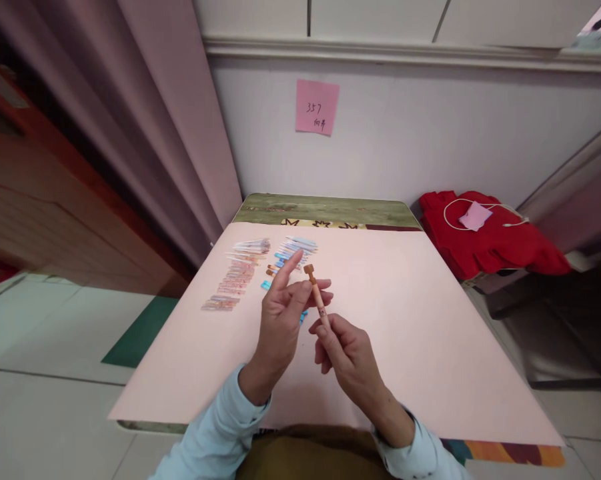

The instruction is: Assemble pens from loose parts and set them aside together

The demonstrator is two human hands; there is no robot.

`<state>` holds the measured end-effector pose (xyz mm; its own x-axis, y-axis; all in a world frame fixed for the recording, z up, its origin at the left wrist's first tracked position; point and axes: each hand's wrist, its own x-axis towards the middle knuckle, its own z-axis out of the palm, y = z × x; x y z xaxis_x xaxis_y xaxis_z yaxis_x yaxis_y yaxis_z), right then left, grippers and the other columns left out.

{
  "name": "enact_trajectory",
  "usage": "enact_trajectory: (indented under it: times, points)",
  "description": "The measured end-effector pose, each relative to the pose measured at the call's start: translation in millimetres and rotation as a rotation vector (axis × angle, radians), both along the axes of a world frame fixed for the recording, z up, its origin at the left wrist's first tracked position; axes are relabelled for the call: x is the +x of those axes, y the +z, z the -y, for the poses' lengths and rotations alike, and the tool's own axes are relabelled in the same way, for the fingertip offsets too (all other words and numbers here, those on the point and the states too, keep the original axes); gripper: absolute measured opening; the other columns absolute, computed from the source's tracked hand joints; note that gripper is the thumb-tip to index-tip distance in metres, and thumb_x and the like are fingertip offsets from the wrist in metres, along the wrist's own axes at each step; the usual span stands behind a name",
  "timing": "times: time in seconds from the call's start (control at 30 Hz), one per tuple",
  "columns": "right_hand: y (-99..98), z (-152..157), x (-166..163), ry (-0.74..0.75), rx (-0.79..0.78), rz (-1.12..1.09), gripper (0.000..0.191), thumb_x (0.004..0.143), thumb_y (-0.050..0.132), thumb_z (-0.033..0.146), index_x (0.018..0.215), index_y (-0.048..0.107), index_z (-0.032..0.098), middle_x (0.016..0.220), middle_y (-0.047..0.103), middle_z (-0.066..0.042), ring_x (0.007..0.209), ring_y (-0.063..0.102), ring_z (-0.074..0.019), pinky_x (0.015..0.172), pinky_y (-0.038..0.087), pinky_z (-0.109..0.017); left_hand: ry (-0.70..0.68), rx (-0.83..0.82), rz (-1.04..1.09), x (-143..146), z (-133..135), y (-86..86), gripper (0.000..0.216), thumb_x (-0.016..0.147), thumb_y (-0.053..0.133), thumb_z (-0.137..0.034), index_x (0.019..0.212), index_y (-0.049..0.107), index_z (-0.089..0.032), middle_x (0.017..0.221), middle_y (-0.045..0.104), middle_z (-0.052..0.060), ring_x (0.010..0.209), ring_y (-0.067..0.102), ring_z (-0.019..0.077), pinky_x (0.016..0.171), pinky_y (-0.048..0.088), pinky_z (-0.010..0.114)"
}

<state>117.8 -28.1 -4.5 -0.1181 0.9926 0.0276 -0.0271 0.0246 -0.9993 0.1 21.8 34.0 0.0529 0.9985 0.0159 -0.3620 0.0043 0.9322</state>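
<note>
Above the table, both hands hold one slim pen-like stick (318, 299) with a pale orange barrel, a small dark print and a brown block-shaped top. My right hand (347, 350) grips its lower end between thumb and fingers. My left hand (283, 320) pinches the upper part just below the brown top, its index finger stretched upward. Beyond my left hand lies a group of blue sticks (300, 245), some with bright blue or brown ends, partly hidden by that hand. To its left runs a column of pale and pinkish sticks (236, 275) in several bunches.
A pale pink sheet (405, 347) covers most of the table, whose green-painted far edge (330, 205) shows. A pink note (317, 107) is stuck to the wall. Red cloth (485, 240) with a white cable lies at the right; a mauve curtain (180, 120) hangs at the left.
</note>
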Motion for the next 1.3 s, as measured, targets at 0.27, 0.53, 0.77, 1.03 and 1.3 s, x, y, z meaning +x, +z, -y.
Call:
enact_trajectory:
  times: [0.27,0.53,0.77,1.03,1.3]
  points:
    - [0.4,1,-1,-0.004,0.035,0.081,0.036,0.098,0.046,0.051,0.085,0.057,0.019,0.057,0.054,0.004,0.046,0.047,-0.0088,0.047,0.038,-0.021,0.038,-0.132,-0.042,1,-1,-6.7,0.025,0.072,0.080,-0.036,0.075,0.069,-0.014,0.070,0.072,0.005,0.066,0.066,0.0159,0.064,0.051,0.027]
    - [10.6,2,-3,0.076,-0.226,-0.261,0.044,0.092,0.050,0.061,0.075,0.048,0.020,0.051,0.031,0.010,0.044,0.023,-0.0064,0.041,0.017,-0.020,-0.053,-0.105,-0.110,1,5,1.2,0.029,0.082,0.070,-0.042,0.086,0.074,-0.014,0.078,0.076,0.011,0.078,0.071,0.0222,0.070,0.050,0.030]
    - [4.4,0,2,0.101,-0.181,-0.257,0.043,0.094,0.049,0.059,0.077,0.050,0.020,0.050,0.034,0.009,0.042,0.025,-0.0062,0.040,0.017,-0.020,-0.099,-0.102,-0.042,4,11,-1.1,0.039,0.090,0.058,-0.049,0.102,0.072,-0.014,0.093,0.077,0.013,0.095,0.069,0.0252,0.080,0.050,0.033]
    - [-0.4,0,3,0.063,-0.137,-0.223,0.045,0.095,0.046,0.061,0.078,0.050,0.020,0.050,0.034,0.009,0.043,0.025,-0.0064,0.040,0.017,-0.020,-0.067,-0.089,-0.013,6,10,-6.2,0.019,0.072,0.081,-0.029,0.076,0.067,-0.017,0.073,0.067,0.000,0.069,0.058,0.0115,0.068,0.045,0.024]
    - [-0.9,3,4,0.092,-0.182,-0.329,0.045,0.094,0.049,0.062,0.078,0.050,0.020,0.049,0.034,0.010,0.041,0.024,-0.0057,0.039,0.017,-0.020,-0.129,-0.112,-0.061,7,13,-3.0,0.023,0.082,0.069,-0.037,0.088,0.077,-0.016,0.093,0.075,0.010,0.097,0.066,0.0242,0.089,0.048,0.034]
